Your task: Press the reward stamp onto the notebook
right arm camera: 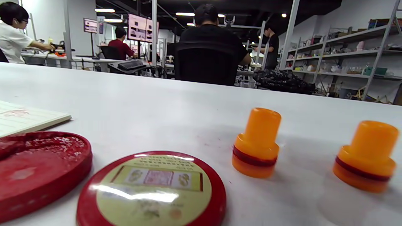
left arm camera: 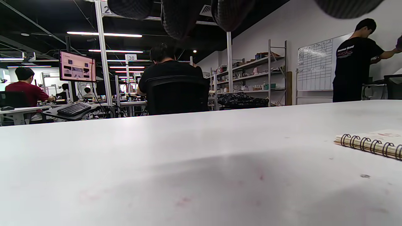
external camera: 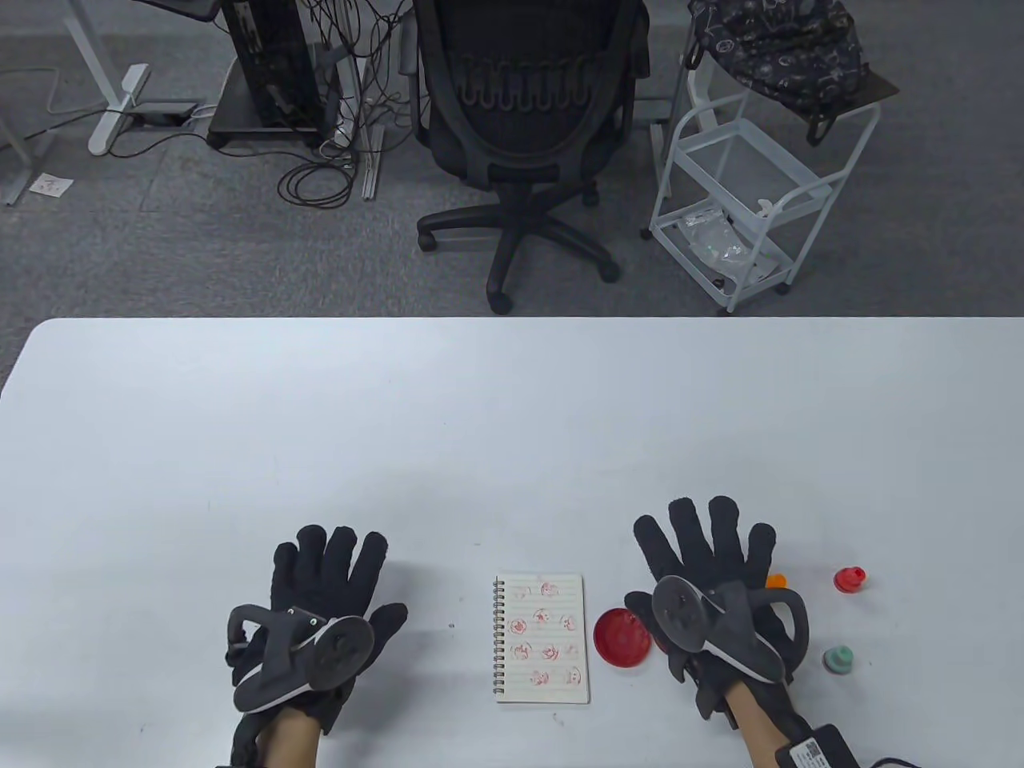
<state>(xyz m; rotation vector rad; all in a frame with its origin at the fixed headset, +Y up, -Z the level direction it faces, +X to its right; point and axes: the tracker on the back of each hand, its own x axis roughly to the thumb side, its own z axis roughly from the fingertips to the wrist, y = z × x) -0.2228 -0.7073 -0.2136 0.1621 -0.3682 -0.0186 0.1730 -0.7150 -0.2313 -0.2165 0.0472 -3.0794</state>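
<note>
Fingers on both gloved hands lie flat and spread on the white desk [external camera: 240, 448], holding nothing. Two small orange plastic stamps [right arm camera: 256, 144] stand upright just under the right hand [external camera: 712, 576] (much nearer than the left hand [external camera: 324, 592]). Between the hands lies the small spiral-bound lined notebook [external camera: 544, 638], its long side pointing away from the person.

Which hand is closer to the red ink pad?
The right hand. It rests beside the ink pad, its thumb right next to it. The left hand lies far off, beyond the notebook.
</note>
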